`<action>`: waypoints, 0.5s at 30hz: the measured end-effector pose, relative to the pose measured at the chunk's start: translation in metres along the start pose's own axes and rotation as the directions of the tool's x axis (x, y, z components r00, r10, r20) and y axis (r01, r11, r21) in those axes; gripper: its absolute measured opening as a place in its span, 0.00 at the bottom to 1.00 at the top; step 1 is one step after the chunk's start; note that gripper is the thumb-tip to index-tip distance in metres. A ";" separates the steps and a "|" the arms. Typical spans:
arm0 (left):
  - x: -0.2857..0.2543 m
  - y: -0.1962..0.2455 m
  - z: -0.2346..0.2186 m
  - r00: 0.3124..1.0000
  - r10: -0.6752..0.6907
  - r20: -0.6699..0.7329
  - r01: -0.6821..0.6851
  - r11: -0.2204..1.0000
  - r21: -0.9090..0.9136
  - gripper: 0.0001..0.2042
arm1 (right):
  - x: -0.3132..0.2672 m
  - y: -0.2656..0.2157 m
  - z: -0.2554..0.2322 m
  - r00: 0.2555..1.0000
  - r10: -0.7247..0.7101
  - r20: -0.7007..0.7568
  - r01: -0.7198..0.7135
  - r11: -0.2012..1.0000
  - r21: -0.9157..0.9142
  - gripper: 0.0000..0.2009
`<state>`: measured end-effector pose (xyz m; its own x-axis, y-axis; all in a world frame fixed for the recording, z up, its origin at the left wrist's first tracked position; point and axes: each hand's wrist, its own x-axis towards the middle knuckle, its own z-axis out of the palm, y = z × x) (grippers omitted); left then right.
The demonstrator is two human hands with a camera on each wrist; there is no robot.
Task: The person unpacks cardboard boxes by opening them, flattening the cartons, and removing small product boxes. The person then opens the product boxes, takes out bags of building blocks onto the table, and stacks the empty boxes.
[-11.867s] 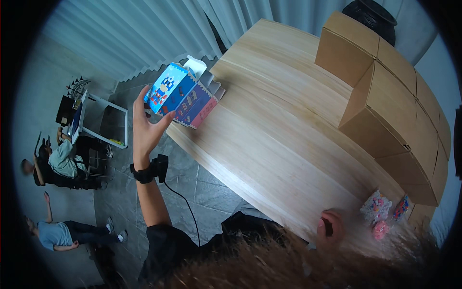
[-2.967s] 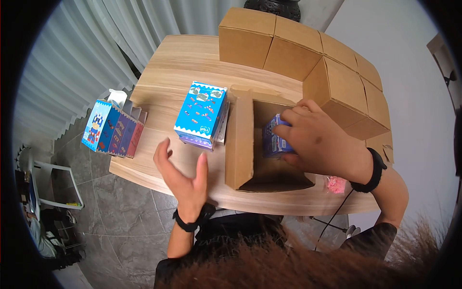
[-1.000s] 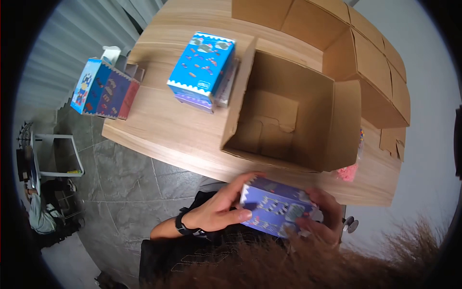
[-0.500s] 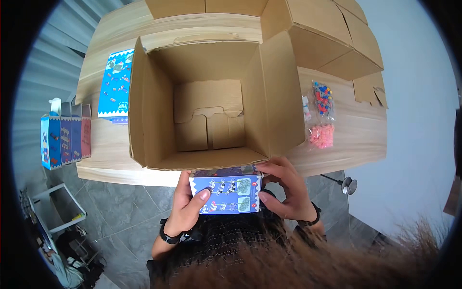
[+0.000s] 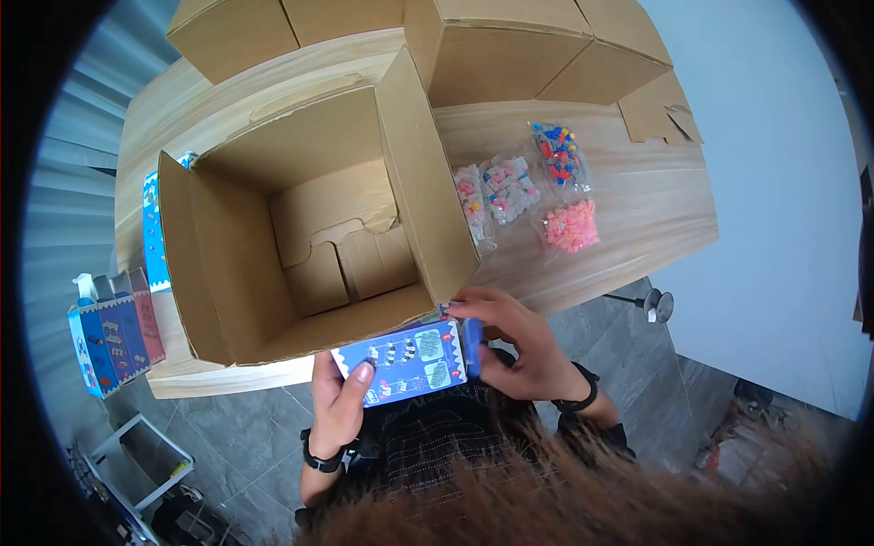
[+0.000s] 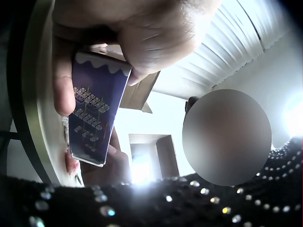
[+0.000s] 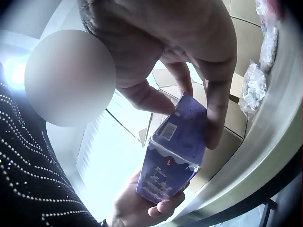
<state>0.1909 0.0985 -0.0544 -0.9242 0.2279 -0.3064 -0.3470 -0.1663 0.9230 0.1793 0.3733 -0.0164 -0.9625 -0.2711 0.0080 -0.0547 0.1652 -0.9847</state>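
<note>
A purple building-block box with white zigzag edges is held low at the table's front edge, before the open cardboard carton. My left hand grips its left end, thumb across the printed face. At the other end my right hand has thumb and fingers at the end flap, which stands out from the box. In the right wrist view the fingers pinch this flap, which bears a barcode label. The left wrist view shows the left fingers along the box's side.
Several bags of small blocks, such as the pink bag and the multicoloured bag, lie right of the carton. Brown cardboard boxes line the table's back. A blue box and an opened toy box stand at left.
The purple box has come out of the carton into both hands. Its end flap now stands out at the right hand. Earlier, the left hand held the opened toy box at the far left.
</note>
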 end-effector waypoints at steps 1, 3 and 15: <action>0.003 -0.002 -0.004 1.000 -0.006 0.016 0.007 0.999 -0.034 0.20 | -0.002 0.004 -0.001 0.999 0.011 -0.030 -0.011 1.000 0.000 0.26; 0.005 -0.001 -0.005 1.000 -0.016 0.027 0.017 0.998 -0.064 0.19 | -0.002 0.003 -0.004 0.999 0.008 -0.040 -0.007 1.000 0.019 0.24; 0.011 0.005 0.008 1.000 0.019 0.019 -0.017 0.998 -0.066 0.19 | 0.002 0.007 0.005 0.994 -0.025 -0.110 0.003 0.981 -0.193 0.11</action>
<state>0.1802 0.1081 -0.0512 -0.9273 0.2427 -0.2848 -0.3408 -0.2333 0.9107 0.1783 0.3693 -0.0244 -0.9842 -0.1690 0.0518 -0.1082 0.3447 -0.9325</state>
